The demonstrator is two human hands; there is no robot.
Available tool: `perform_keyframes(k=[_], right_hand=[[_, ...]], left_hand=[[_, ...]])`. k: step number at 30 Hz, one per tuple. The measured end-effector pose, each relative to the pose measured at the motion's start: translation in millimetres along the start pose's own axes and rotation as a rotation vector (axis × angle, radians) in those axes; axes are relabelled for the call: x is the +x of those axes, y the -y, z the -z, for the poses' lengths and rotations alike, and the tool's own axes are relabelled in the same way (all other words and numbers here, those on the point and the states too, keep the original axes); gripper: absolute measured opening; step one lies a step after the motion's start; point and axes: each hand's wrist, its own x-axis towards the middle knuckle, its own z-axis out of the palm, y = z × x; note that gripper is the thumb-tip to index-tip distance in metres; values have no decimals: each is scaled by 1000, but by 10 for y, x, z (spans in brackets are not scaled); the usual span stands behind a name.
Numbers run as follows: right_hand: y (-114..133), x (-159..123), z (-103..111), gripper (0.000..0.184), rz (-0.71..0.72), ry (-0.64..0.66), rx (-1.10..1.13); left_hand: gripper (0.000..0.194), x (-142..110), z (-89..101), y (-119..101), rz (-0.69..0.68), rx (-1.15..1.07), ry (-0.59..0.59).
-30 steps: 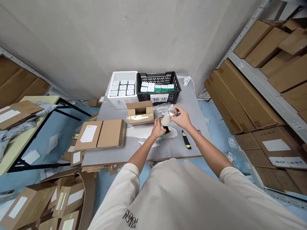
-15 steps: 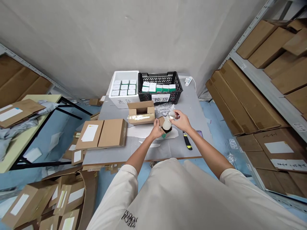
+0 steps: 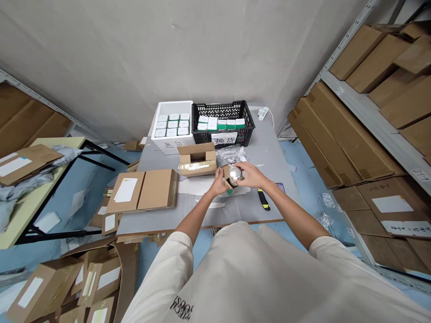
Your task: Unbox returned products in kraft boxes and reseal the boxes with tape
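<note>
My left hand (image 3: 219,183) is closed on the left side of a small open carton (image 3: 230,191) with green on it. In my right hand (image 3: 249,175) is a whitish container with a shiny, silvery round top (image 3: 235,172). The fingers grip it by its rim, and its lower part is inside or just over the carton's mouth; I cannot tell how deep. Behind the hands lies crumpled clear plastic wrap (image 3: 229,153). A black and yellow utility knife (image 3: 264,200) rests right of the hands, near a phone (image 3: 280,187) partly covered by my forearm.
An open cardboard box (image 3: 197,167) stands left of the hands, with closed cartons (image 3: 156,188) further left. At the back, a white foam box (image 3: 172,142) and a black crate (image 3: 249,130) hold small green-and-white boxes. Shelves of cartons (image 3: 343,134) flank the right side.
My right hand has lowered the container toward the carton and turned it more upright, so its shiny round top now faces up. My left hand stays at the carton.
</note>
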Motion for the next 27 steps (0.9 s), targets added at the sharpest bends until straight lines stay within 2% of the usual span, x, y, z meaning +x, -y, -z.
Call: perform_keyframes(k=[3, 7, 12, 17, 23, 27], right_hand=[[22, 1, -16, 58, 20, 71, -10], [-118, -14, -118, 58, -52, 90, -44], [-411, -107, -418, 53, -158, 82, -142], [-623, -219, -705, 51, -162, 142, -216], [-696, -211, -850, 46, -256, 89, -317], [-732, -201, -914, 45, -307, 142, -326]], left_hand=[[120, -10, 31, -35, -3, 16, 13], [120, -25, 59, -46, -4, 25, 33], [117, -25, 61, -30, 1, 20, 33], [120, -6, 55, -23, -18, 21, 49], [118, -2, 66, -41, -39, 53, 81], [119, 5, 68, -70, -37, 59, 82]])
